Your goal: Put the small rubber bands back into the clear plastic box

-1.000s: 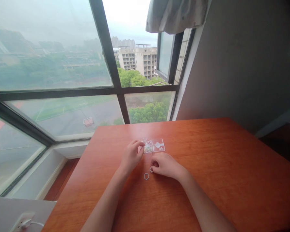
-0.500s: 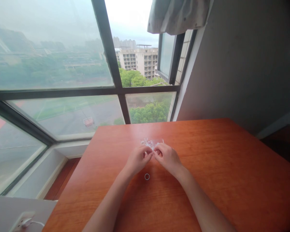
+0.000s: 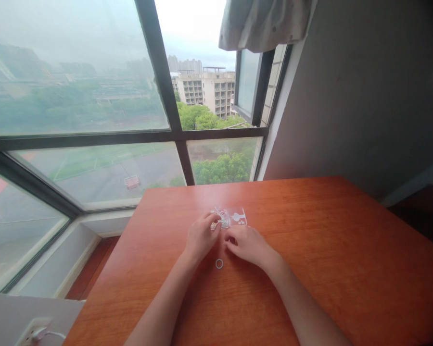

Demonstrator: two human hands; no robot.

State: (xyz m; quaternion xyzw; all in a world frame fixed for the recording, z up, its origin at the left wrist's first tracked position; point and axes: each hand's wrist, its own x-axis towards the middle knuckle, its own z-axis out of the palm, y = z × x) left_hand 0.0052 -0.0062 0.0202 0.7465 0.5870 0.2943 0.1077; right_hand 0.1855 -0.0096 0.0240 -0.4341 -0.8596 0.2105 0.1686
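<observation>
My left hand (image 3: 199, 239) rests on the orange-brown wooden table (image 3: 310, 269). Its thumb and forefinger are pinched on a tiny pale item at the left edge of a small clear plastic packet (image 3: 234, 217) with red and white print. My right hand (image 3: 248, 245) lies just right of it and nearer to me, fingers curled and tips on the tabletop; whatever they hold is hidden. A small white ring (image 3: 219, 263) lies loose on the table between and below both hands, touching neither.
Large windows (image 3: 94, 96) with dark frames stand beyond the table's far and left edges. A grey wall (image 3: 364, 96) runs along the right, and a curtain (image 3: 263, 21) hangs at the top. A white socket with a plug (image 3: 34, 331) sits at the lower left.
A second ring by my right fingertips a second ago has left the table. Both hands met over the packet, then my right hand drew back toward me while my left stayed pinched at the packet's edge.
</observation>
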